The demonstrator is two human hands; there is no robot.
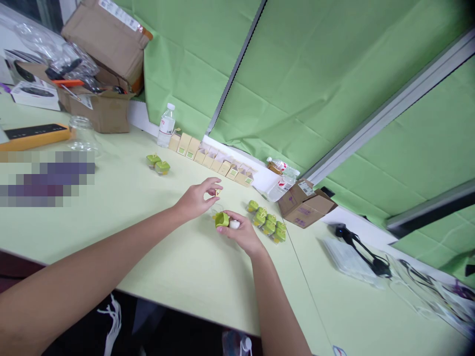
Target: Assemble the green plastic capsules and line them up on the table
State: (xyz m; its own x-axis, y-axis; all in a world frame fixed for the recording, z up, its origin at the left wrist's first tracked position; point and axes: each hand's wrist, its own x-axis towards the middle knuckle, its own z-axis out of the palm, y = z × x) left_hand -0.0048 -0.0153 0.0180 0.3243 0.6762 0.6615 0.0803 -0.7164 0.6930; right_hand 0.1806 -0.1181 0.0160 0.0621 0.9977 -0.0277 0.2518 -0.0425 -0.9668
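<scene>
My left hand (193, 201) is closed in a pinch on a small pale-yellow piece (217, 193) with a darker mark, too small to name. Just below and to the right, my right hand (247, 236) grips a green lid (221, 220) turned with its hollow side showing. A white rounded object (234, 224) is also in the right hand, against the palm; its kind cannot be made out. Beside the lid, partly hidden, is a clear container (216, 210) with something yellow at its base. Several green-lidded clear containers (269, 225) stand right of the right hand.
Two more green-lidded containers (162, 167) stand left. Behind runs a row of small cardboard boxes (210, 159) beside an upright water bottle (166, 126). Lying bottles (284, 183) and a carton (306, 202) are at back right. A glass jar (81, 132) and open box (107, 111) stand far left.
</scene>
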